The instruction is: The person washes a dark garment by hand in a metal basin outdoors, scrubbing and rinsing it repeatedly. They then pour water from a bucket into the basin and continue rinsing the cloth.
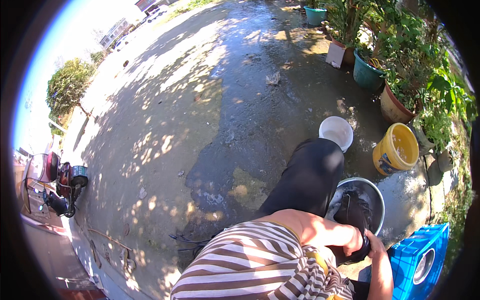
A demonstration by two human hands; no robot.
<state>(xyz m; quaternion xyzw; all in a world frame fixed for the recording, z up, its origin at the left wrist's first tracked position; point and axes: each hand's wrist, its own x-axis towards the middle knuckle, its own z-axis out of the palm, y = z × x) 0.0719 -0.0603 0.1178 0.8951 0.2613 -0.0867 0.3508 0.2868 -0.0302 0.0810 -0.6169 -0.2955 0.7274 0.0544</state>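
A black lace-up shoe [353,209] is over a round metal basin [378,192], its toe pointing away from me; whether it touches the basin's bottom is hidden. At the shoe's ankle end, my left hand [353,242] reaches across from the left with its fingers curled at the black edge. Opposite it, my right hand [375,244] closes on the same dark edge from the right. The fingertips of both hands are partly hidden. My bent leg in black trousers [307,175] rises just left of the basin.
Beyond the basin stand a white bucket [336,131] and a yellow bucket [400,150]. A blue plastic crate [420,260] is close by my right arm. Potted plants [370,70] line the right side. Wet concrete [250,115] spreads ahead; a motor scooter [65,185] is far left.
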